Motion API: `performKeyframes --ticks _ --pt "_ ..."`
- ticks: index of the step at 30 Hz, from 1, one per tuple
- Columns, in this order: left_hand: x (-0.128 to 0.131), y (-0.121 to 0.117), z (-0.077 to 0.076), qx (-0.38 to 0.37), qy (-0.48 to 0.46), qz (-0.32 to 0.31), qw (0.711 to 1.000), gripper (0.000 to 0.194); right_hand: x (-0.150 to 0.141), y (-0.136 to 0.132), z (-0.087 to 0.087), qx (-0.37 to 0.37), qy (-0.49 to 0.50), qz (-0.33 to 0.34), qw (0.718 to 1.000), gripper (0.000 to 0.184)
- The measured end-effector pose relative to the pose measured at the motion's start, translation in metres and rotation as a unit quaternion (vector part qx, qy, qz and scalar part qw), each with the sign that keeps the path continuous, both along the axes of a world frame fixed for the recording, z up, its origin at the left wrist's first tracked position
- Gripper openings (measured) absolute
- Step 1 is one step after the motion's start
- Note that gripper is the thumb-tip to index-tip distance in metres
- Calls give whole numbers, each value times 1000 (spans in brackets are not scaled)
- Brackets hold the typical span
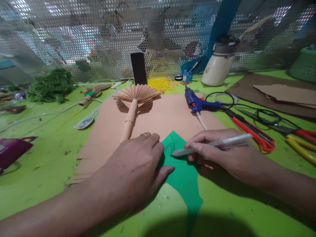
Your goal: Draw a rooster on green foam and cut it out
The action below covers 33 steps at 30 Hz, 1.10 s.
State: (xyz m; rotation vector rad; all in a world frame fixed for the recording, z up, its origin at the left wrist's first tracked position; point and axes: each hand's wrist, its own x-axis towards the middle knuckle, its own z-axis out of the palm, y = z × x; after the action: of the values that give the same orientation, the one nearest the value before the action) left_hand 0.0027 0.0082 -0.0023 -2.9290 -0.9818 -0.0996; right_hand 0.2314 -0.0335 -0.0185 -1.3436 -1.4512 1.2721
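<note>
A green paper sheet (pixel 184 176) lies on the lime-green table (pixel 49 164), partly over a tan paper sheet (pixel 168 115). My left hand (pixel 138 164) presses flat on the green paper's left edge, fingers together, a ring on one finger. My right hand (pixel 217 153) pinches a clear pen (pixel 214 144), its tip resting on the green paper near faint drawn lines. Beyond my left hand a folded tan paper fan on a rolled paper stick (pixel 134 98) lies on the tan sheet.
A blue glue gun (pixel 197 102), red-handled scissors (pixel 254 131) and yellow-handled pliers (pixel 301 148) lie to the right. Brown cardboard (pixel 276 92) and a white jug (pixel 218 64) sit at the back right. Green fibre (pixel 51 85) and a purple object (pixel 11 149) are at left. Perforated mesh (pixel 98 39) backs the table.
</note>
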Motion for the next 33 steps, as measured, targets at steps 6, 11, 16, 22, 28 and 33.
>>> performKeyframes --ticks 6,11,16,22,28,33 --pt "-1 -1 0 8 7 -3 1000 26 1 1 -1 -41 21 -41 998 25" --pt "0 -1 1 10 3 -4 1000 26 -1 1 1 -9 4 2 1000 22" --pt "2 -1 2 11 9 2 1000 25 1 2 0 -53 24 -49 997 23" --pt "0 -1 1 7 5 0 1000 26 1 1 2 -67 28 -11 997 23" --pt "1 -1 1 8 15 6 1000 26 4 3 1 -53 16 -50 997 26" --pt "1 0 2 7 12 -2 1000 26 3 3 2 -76 33 5 997 24"
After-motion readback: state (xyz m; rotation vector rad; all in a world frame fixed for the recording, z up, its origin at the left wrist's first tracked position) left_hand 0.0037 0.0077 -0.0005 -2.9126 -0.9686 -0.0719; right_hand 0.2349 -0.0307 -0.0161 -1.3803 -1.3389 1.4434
